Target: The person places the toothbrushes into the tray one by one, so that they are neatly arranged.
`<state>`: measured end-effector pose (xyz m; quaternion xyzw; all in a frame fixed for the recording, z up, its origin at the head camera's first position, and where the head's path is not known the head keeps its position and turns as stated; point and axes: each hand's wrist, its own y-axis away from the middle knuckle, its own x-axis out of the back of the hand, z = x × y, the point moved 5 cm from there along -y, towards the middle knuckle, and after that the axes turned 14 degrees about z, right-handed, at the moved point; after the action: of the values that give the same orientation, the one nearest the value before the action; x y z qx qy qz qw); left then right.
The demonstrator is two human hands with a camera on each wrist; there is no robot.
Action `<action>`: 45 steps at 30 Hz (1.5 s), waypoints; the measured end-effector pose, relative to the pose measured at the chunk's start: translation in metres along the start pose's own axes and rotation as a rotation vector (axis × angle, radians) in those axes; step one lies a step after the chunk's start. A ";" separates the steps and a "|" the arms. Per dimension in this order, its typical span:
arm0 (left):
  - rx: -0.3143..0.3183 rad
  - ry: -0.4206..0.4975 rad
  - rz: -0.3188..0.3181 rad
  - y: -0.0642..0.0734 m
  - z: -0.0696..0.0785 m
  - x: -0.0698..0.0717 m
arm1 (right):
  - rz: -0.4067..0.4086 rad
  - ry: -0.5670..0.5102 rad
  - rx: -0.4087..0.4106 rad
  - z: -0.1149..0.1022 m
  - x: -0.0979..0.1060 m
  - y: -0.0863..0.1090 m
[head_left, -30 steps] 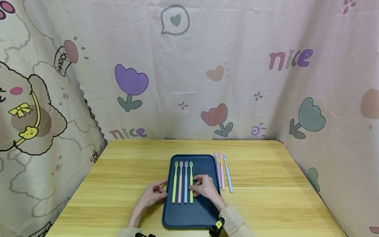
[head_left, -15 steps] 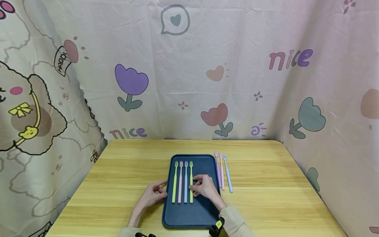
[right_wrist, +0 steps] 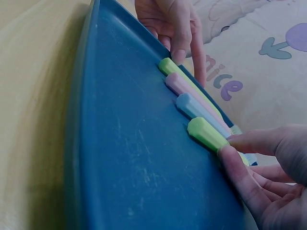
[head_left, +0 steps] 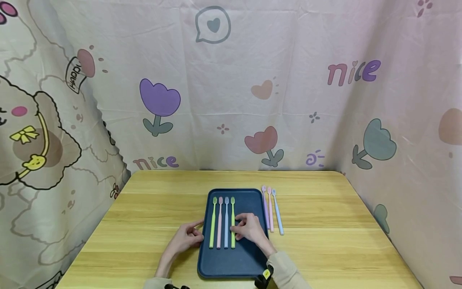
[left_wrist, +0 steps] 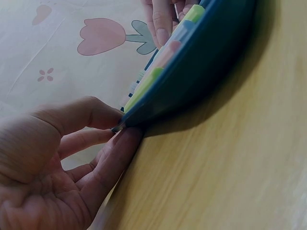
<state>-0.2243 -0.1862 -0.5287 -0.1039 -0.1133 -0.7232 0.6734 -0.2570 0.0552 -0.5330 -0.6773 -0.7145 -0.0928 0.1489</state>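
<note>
A dark blue tray (head_left: pixel 234 265) lies on the table with a row of toothbrushes on its left half. From left to right these are a green toothbrush (head_left: pixel 213 224), a pink toothbrush (head_left: pixel 219 224), a blue toothbrush (head_left: pixel 226 224) and a second green toothbrush (head_left: pixel 233 208). My right hand (head_left: pixel 250 229) pinches that rightmost green toothbrush by its handle, between thumb and forefinger, as the right wrist view shows. At the tray's left side, my left hand (head_left: pixel 185 237) holds the rim between thumb and fingers, seen closely in the left wrist view.
Beyond the tray's right edge lie a purple toothbrush (head_left: pixel 265 206), a pink toothbrush (head_left: pixel 270 212) and a blue toothbrush (head_left: pixel 278 212) on the wooden table (head_left: pixel 325 241). A patterned curtain (head_left: pixel 223 96) hangs behind and at both sides.
</note>
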 end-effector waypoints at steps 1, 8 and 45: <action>0.003 -0.002 0.002 0.000 0.000 0.000 | -0.002 -0.001 0.002 0.000 0.000 0.000; 0.011 -0.005 0.013 -0.001 -0.002 0.002 | -0.001 -0.056 0.015 -0.003 0.009 0.003; 0.018 0.005 0.010 -0.002 -0.002 0.001 | 0.593 0.017 0.048 0.063 0.143 0.004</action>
<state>-0.2260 -0.1876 -0.5303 -0.0968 -0.1175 -0.7189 0.6782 -0.2641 0.2110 -0.5444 -0.8519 -0.4863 -0.0340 0.1915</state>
